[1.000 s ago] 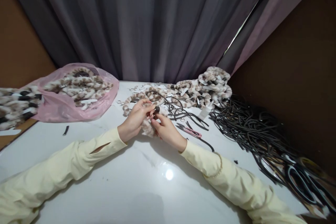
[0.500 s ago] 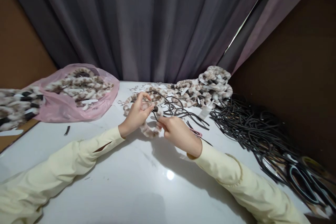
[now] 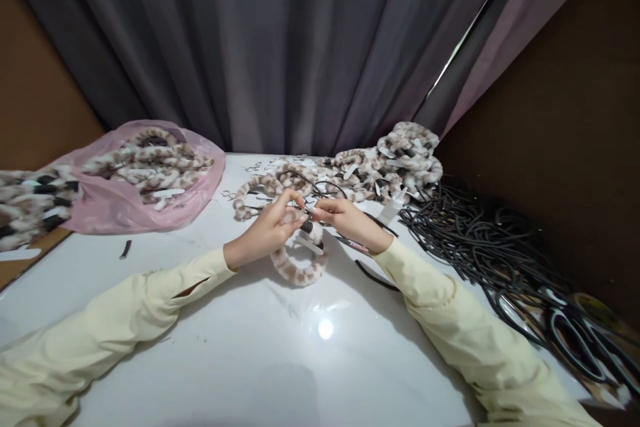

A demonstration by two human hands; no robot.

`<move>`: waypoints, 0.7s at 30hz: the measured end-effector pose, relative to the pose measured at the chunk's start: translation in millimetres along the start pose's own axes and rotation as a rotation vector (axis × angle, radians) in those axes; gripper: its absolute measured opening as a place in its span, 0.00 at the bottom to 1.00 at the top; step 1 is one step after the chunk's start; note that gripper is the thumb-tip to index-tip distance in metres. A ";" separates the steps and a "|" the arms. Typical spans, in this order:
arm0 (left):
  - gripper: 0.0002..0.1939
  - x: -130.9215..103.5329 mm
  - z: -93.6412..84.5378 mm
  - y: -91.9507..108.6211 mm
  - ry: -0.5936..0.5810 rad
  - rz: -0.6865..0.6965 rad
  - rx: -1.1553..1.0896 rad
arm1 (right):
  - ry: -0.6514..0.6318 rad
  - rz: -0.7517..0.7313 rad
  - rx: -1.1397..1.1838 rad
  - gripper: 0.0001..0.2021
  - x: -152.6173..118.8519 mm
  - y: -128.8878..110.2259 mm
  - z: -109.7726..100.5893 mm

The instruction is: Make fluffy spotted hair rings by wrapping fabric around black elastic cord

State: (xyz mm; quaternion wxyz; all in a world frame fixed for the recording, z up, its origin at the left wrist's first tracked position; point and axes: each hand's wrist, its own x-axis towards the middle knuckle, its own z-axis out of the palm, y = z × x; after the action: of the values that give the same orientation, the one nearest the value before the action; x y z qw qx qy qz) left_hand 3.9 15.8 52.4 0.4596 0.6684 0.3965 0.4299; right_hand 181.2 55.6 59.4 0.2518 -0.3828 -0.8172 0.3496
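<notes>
A fluffy white-and-brown ring (image 3: 299, 272) with a black band and a white tag hangs just under my two hands, near the middle of the table. My left hand (image 3: 270, 227) is closed, its thumb and finger pinching a thin dark cord at the top of the ring. Close against it, my right hand (image 3: 350, 220) is also closed in a pinch at the same spot; the small piece between its fingertips is too small to make out. Another fluffy ring (image 3: 243, 203) lies behind my left hand.
A pink plastic bag (image 3: 200, 203) of fluffy rings stands at left. More rings (image 3: 410, 153) are heaped at the back right, beside a small clear bottle (image 3: 393, 207). Black cords (image 3: 470, 233) and large scissors (image 3: 575, 347) lie at right; a short black piece (image 3: 126, 249) lies at left.
My right hand has moved up and left to meet my left hand, which shifted slightly right. The ring now hangs lower and more to the right, its white tag showing.
</notes>
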 end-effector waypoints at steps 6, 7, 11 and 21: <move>0.09 -5.4 3.0 2.5 0.008 0.073 0.101 | -0.068 0.053 0.209 0.14 2.8 8.4 11.9; 0.10 -6.8 3.0 1.6 0.000 0.102 0.151 | -0.088 0.059 0.221 0.13 2.7 7.2 12.4; 0.18 -14.8 0.1 -7.1 -0.080 0.299 0.324 | -0.116 0.057 0.199 0.08 -3.0 -2.3 12.2; 0.09 -35.6 -16.0 -34.0 -0.361 0.638 0.577 | 0.226 -0.275 -0.124 0.05 -46.0 -20.2 11.6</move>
State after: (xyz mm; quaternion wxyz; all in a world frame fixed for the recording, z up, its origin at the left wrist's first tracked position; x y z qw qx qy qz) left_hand -26.9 -3.8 15.7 0.1611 0.9217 0.1880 0.2987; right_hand 190.9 5.1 60.9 0.3634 -0.3194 -0.8482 0.2156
